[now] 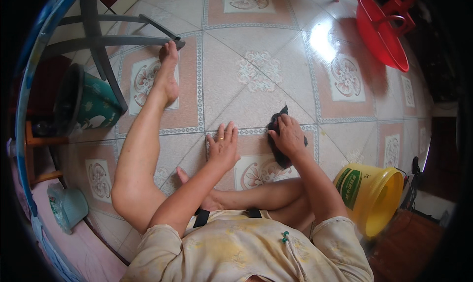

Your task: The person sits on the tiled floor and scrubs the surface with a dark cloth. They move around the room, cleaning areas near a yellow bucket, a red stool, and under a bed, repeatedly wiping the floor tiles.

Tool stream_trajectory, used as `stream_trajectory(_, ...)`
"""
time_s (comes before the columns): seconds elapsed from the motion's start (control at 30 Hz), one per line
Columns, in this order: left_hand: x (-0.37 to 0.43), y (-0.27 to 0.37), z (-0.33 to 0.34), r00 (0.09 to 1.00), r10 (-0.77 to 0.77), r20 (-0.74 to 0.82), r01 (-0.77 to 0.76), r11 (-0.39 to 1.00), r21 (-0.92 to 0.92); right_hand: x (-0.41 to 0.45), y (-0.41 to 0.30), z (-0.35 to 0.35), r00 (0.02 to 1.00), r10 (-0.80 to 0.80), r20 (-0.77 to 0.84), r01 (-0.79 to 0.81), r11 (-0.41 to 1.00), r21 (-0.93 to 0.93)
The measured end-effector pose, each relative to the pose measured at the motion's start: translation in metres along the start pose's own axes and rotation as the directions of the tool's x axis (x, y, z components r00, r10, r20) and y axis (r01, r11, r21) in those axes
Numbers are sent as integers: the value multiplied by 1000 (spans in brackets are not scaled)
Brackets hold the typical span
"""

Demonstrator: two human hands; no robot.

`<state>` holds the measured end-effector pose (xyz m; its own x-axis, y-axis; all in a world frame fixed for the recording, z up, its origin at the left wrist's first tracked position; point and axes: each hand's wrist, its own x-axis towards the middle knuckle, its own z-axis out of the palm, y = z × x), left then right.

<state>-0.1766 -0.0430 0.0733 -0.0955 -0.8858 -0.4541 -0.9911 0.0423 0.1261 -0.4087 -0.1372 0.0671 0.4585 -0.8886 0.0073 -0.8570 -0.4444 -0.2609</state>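
Observation:
My right hand point(290, 136) is pressed over a crumpled black cloth point(279, 154) on the tiled floor point(255, 106). Its fingers bend over the bundle, whose ends stick out above and below the hand. To the left of it, my left hand point(224, 146) lies palm down near a patterned tile border, fingers apart and nothing in it; a ring is on one finger. I sit on the floor with one leg point(142, 149) stretched forward and the other folded in front of me.
A yellow plastic bucket point(356, 193) lies tipped by my right elbow. A red basin point(380, 34) leans at upper right. On the left are a green bin point(98, 101), a grey metal stand point(111, 41) touching my toes, and a light blue basket point(72, 208) in plastic.

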Motion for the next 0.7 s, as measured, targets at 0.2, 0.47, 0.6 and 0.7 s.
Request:
stream_trajectory(0.2,4,3,-3,1000,20,-15,-21,1000,-14,48,7,9,992,70,-107,-70,998,-2)
stream_trajectory(0.47,3,4,-2,999,18,-29,-18,1000,-15,34,20,10,992,-25,-123,14,996,-90)
stream_trajectory(0.6,2,1,-1,1000,-3,7,3,1000,-26,39,0,5,997,71,42,-72,997,16)
stream_trajectory(0.7,0,2,-6,999,-26,20,26,1000,-7,20,0,3,998,-5,69,7,1000,-23)
